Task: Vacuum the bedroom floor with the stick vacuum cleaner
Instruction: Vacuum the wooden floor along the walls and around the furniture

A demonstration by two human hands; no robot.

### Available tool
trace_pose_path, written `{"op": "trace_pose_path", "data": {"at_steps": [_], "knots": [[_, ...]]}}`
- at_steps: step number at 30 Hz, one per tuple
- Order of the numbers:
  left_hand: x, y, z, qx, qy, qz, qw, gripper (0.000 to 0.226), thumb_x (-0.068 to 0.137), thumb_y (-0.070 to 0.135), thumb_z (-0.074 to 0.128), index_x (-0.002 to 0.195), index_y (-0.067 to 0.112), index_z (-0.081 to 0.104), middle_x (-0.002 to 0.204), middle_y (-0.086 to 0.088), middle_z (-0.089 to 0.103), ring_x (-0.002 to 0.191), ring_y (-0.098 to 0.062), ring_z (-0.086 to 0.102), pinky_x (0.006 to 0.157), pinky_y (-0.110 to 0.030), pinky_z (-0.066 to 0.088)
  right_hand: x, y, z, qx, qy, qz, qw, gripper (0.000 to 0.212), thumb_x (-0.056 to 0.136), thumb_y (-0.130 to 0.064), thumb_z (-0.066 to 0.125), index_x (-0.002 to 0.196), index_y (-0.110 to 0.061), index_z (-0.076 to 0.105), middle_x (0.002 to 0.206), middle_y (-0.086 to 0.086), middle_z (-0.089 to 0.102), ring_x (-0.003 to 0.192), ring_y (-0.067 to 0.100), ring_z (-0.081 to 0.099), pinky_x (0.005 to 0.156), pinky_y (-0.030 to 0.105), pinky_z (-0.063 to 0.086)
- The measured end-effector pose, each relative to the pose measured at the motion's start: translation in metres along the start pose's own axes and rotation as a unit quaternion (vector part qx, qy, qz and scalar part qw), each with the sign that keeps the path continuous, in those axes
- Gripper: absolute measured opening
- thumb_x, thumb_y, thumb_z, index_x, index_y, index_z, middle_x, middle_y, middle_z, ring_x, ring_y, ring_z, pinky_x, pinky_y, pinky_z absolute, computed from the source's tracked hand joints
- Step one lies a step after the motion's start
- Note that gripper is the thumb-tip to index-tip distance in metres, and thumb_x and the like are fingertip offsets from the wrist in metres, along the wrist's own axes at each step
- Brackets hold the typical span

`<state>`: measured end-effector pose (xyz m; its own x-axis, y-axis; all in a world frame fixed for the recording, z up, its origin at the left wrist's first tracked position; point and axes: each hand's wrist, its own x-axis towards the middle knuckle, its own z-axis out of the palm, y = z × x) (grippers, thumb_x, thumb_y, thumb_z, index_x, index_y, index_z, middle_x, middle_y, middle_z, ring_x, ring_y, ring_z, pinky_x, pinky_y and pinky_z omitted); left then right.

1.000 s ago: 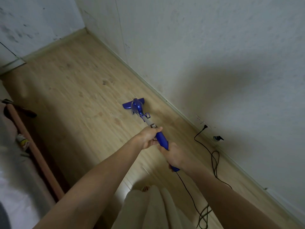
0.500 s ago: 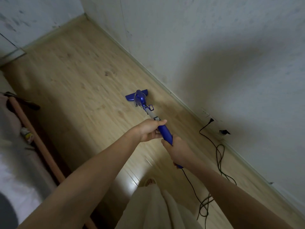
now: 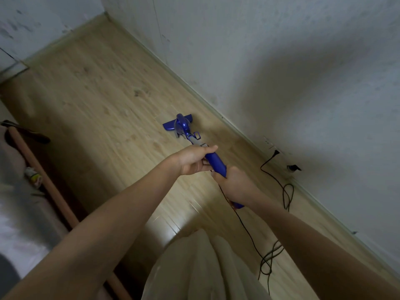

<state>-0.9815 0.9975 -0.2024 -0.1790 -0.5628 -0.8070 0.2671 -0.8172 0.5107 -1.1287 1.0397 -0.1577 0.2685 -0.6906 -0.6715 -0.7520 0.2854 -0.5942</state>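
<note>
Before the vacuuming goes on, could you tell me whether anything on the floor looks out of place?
Yes: the black cord lies in loose tangled loops on the wooden floor along the wall, to the right of the person. The vacuum cleaner could run over it.

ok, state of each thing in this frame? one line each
vacuum: blue, tilted, held by both hands
vacuum head: flat on the wood floor, near the baseboard
left hand: grips the vacuum's upper shaft
right hand: grips the handle end
cord: black, slack, looped on the floor
plug: in the wall outlet
floor: bare wood ahead of the vacuum head
</note>
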Motion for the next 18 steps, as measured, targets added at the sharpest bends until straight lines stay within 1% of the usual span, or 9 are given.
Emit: {"op": "trace_pose_path", "data": {"at_steps": [2,4,6,8,10,12,13,15,18], "knots": [[0.001,-0.002,0.004,-0.003,0.000,0.002,1.000,0.014,0.097,0.019,0.054,0.094,0.006,0.049,0.101,-0.019,0.059,0.096,-0.028,0.063,0.091,-0.038,0.052,-0.002,0.002,-0.004,0.009,-0.009,0.009,1.000,0.024,0.100,-0.033,0.046,0.107,-0.010,0.046,0.067,0.004,0.051,0.040,0.013,0.047,0.038,0.022,0.041],[0.005,-0.003,0.008,-0.011,0.016,0.010,1.000,0.014,0.097,0.018,0.054,0.093,0.006,0.049,0.102,-0.020,0.058,0.098,-0.030,0.061,0.088,-0.038,0.053,0.004,0.004,-0.005,0.012,-0.009,0.014,1.000,0.026,0.100,-0.033,0.045,0.110,-0.010,0.045,0.069,0.006,0.052,0.041,0.016,0.049,0.039,0.024,0.044],[0.013,-0.003,0.010,-0.022,0.047,0.018,0.998,0.013,0.098,0.016,0.052,0.091,0.007,0.048,0.100,-0.019,0.056,0.099,-0.029,0.058,0.084,-0.037,0.054,0.014,0.004,-0.002,0.008,0.001,0.011,1.000,0.028,0.099,-0.034,0.045,0.110,-0.008,0.046,0.070,0.008,0.053,0.042,0.019,0.051,0.040,0.027,0.045],[0.020,-0.004,0.011,-0.013,0.088,0.031,0.996,0.014,0.098,0.015,0.051,0.086,0.009,0.048,0.092,-0.014,0.054,0.096,-0.028,0.056,0.085,-0.038,0.052,0.023,0.005,0.004,0.001,0.015,0.004,1.000,0.030,0.099,-0.035,0.046,0.109,-0.006,0.046,0.071,0.008,0.054,0.043,0.020,0.051,0.039,0.027,0.045],[0.025,-0.005,0.010,-0.002,0.117,0.040,0.992,0.015,0.098,0.013,0.049,0.083,0.010,0.048,0.086,-0.012,0.054,0.089,-0.026,0.056,0.085,-0.037,0.051,0.029,0.005,0.010,-0.006,0.018,0.003,1.000,0.030,0.100,-0.035,0.045,0.109,-0.007,0.045,0.074,0.009,0.054,0.043,0.021,0.051,0.037,0.025,0.042],[0.026,-0.007,0.007,-0.003,0.117,0.045,0.992,0.014,0.097,0.013,0.050,0.084,0.010,0.049,0.086,-0.012,0.056,0.080,-0.022,0.058,0.081,-0.035,0.053,0.029,0.004,0.012,-0.009,0.019,0.002,1.000,0.029,0.100,-0.036,0.044,0.109,-0.008,0.045,0.075,0.009,0.054,0.043,0.021,0.052,0.036,0.026,0.042],[0.025,-0.008,0.006,-0.003,0.112,0.046,0.993,0.013,0.097,0.014,0.050,0.084,0.010,0.050,0.087,-0.013,0.057,0.078,-0.021,0.059,0.080,-0.034,0.053,0.028,0.004,0.012,-0.011,0.023,0.001,1.000,0.029,0.100,-0.036,0.044,0.108,-0.008,0.045,0.076,0.009,0.054,0.043,0.022,0.052,0.037,0.027,0.044],[0.021,-0.011,0.007,-0.001,0.106,0.046,0.993,0.013,0.097,0.014,0.050,0.086,0.009,0.050,0.092,-0.015,0.057,0.081,-0.021,0.059,0.079,-0.033,0.054,0.023,0.007,0.012,-0.017,0.028,-0.001,0.999,0.030,0.100,-0.035,0.044,0.107,-0.007,0.046,0.076,0.009,0.054,0.043,0.022,0.052,0.038,0.028,0.044],[0.013,-0.021,0.016,-0.008,0.099,0.041,0.994,0.012,0.098,0.013,0.050,0.087,0.008,0.050,0.096,-0.017,0.055,0.091,-0.024,0.058,0.080,-0.034,0.055,0.008,0.016,0.010,-0.029,0.025,-0.003,0.999,0.030,0.100,-0.034,0.045,0.107,-0.005,0.047,0.071,0.007,0.053,0.041,0.020,0.050,0.037,0.026,0.040]]}}
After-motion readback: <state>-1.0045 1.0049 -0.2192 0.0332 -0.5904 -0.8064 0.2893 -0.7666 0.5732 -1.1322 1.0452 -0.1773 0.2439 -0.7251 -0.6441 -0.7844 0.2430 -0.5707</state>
